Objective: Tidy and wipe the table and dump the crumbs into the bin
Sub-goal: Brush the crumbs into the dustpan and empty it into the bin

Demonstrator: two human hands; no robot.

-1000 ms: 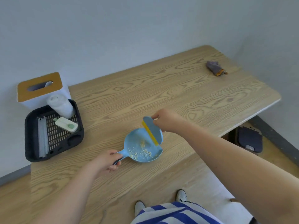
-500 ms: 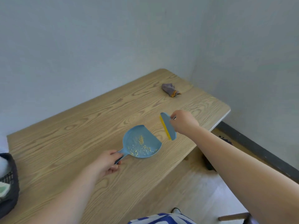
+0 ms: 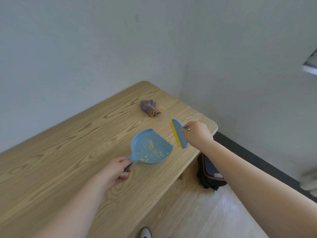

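Observation:
My left hand [image 3: 116, 172] grips the handle of a small blue dustpan [image 3: 151, 146] held over the right part of the wooden table [image 3: 60, 160]. Pale crumbs [image 3: 151, 148] lie scattered inside the pan. My right hand [image 3: 197, 134] holds a blue hand brush with a yellow edge [image 3: 178, 133] just right of the pan, near the table's right edge. A crumpled purple and orange cloth [image 3: 150, 108] lies on the table at the far right corner. A dark bin [image 3: 210, 171] stands on the floor beside the table's right end, partly hidden by my right arm.
Grey walls meet in a corner behind the table's far right end. A dark skirting strip [image 3: 257, 162] runs along the right wall. Light floor [image 3: 197, 212] lies below the table's near edge, with a shoe tip [image 3: 145, 232] at the bottom.
The view has swung right, so the black tray and the tissue box have left the frame. Both hands moved right with the dustpan and the brush; the brush has drawn apart from the pan.

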